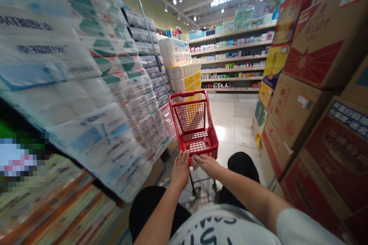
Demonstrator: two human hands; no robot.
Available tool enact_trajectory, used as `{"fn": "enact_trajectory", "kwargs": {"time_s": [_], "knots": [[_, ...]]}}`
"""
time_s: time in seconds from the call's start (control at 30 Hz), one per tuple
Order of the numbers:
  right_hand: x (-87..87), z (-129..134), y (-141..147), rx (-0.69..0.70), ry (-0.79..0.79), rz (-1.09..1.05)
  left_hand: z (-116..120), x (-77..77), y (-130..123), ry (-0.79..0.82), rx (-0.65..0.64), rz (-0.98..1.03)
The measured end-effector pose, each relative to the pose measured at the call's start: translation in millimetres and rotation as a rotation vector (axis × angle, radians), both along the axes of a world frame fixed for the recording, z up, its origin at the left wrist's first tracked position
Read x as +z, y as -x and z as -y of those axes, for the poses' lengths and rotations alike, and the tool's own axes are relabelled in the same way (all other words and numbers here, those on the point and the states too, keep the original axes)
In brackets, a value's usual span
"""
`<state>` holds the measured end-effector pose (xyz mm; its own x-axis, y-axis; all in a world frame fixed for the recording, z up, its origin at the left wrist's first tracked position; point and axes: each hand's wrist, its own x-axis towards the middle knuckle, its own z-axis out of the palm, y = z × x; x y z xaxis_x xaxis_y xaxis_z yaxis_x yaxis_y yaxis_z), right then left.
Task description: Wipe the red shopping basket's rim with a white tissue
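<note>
A small red plastic shopping cart (213, 137) stands in the aisle in front of me, with lattice walls and floor and metal legs on casters. My left hand (180, 167) lies over the left end of its near rim, fingers close together and bent over the edge. Beside it, my right hand (206, 163) reaches in from the right to the middle of the same rim. A small pale beige thing (195, 163) shows under the right fingers, too little of it visible to name. Part of the right fingers' grip is hidden.
Tall stacks of wrapped tissue rolls (86, 91) line the left side. Cardboard cartons (299, 110) are piled close on the right. Shelves of small goods (235, 57) stand across the far end, beyond the tiled floor (227, 122). My knees (244, 164) flank the cart's near end.
</note>
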<state>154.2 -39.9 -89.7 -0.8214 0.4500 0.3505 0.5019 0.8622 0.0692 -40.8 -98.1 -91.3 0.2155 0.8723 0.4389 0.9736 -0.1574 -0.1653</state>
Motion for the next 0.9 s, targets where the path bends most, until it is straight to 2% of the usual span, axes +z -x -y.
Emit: {"fn": "enact_trajectory", "kwargs": {"time_s": [0.2,0.37,0.53,0.77,0.9], "knots": [[-3.6,0,-5,0.018,0.141,0.034,0,-1.7,1,0.014,-0.001,0.01],[6.7,4,-6,0.04,-0.01,-0.136,0,-1.7,1,0.05,0.003,0.019],[14.1,2,-5,-0.02,-0.02,0.03,1,4.5,-2,0.076,0.015,0.032],[3.9,-3,9,0.018,-0.094,0.112,-1,6.3,-2,0.06,0.028,0.03],[-2.2,2,9,0.011,0.004,0.151,-1,2.6,3,0.05,0.025,-0.006]]}}
